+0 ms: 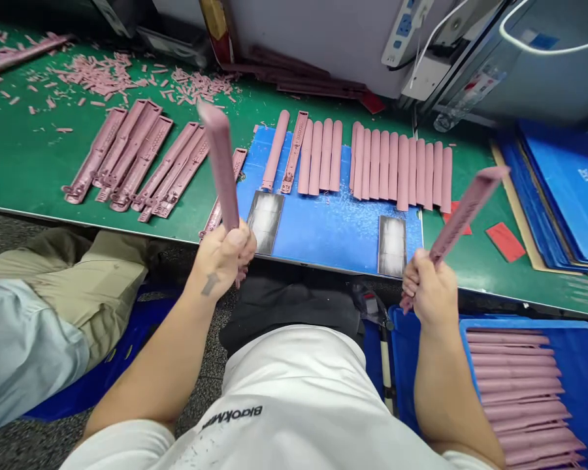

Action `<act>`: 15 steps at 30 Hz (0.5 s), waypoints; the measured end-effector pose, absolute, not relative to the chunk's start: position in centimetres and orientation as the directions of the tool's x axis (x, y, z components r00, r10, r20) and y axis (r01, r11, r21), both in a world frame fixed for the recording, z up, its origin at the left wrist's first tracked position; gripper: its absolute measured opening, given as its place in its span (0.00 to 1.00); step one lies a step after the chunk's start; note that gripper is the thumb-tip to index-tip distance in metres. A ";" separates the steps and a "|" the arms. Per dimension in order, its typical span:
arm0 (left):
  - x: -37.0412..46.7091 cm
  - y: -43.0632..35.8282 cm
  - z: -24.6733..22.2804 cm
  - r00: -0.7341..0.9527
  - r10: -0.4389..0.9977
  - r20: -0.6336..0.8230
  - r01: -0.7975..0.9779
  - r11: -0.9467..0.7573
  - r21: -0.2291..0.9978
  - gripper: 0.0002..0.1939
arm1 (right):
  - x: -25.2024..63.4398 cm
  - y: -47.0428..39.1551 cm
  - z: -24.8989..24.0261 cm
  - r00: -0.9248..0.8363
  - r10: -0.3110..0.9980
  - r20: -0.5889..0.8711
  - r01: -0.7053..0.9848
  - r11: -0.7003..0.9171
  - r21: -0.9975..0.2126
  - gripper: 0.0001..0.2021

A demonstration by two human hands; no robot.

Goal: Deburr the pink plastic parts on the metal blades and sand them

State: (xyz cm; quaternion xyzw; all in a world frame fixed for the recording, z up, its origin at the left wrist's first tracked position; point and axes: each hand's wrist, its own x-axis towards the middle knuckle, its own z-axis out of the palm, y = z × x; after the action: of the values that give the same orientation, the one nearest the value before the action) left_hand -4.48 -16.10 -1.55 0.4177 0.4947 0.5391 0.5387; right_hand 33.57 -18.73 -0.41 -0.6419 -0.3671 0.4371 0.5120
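Note:
My left hand [225,254] is closed around the lower end of a long pink plastic housing part [221,163], held upright above the bench's front edge. In my right hand [431,284] is another pink plastic housing part [465,212], tilted up to the right with its ribbed inner side showing. Between the hands a blue mat [323,228] lies on the bench. Along the mat's back stands a row of similar pink parts [402,166], mostly smooth side up. Two dark rectangular pads [264,222] lie near the mat's front corners.
More pink parts [142,153] lie on the green bench [19,156] at left, before a heap of pink scraps [100,75]. A blue crate [583,346] at lower right holds stacked parts. Blue sheets [568,189] are piled at right. A seated person [63,313] is at left.

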 end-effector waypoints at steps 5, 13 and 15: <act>-4.1 -19.2 -1.7 -0.103 0.954 -0.283 -0.267 0.248 0.931 0.31 | 35.1 -22.3 -1.2 0.146 0.941 -0.306 -0.018 -0.307 -0.952 0.40; -4.7 -18.2 2.4 -0.022 0.976 -0.217 -0.365 0.194 0.911 0.29 | 35.4 -21.7 2.1 0.210 0.969 0.132 0.107 0.111 -0.988 0.28; -5.5 -17.5 2.2 -0.025 0.980 -0.200 -0.222 0.189 0.956 0.25 | 35.4 -20.7 2.1 0.315 0.896 0.312 0.376 0.184 -0.908 0.22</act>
State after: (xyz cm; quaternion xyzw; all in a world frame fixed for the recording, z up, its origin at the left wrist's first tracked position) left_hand -5.53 -17.47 2.17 0.3784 0.5003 0.5121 0.5868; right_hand 35.36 -20.74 2.14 -0.5938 -0.5357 0.2357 0.5522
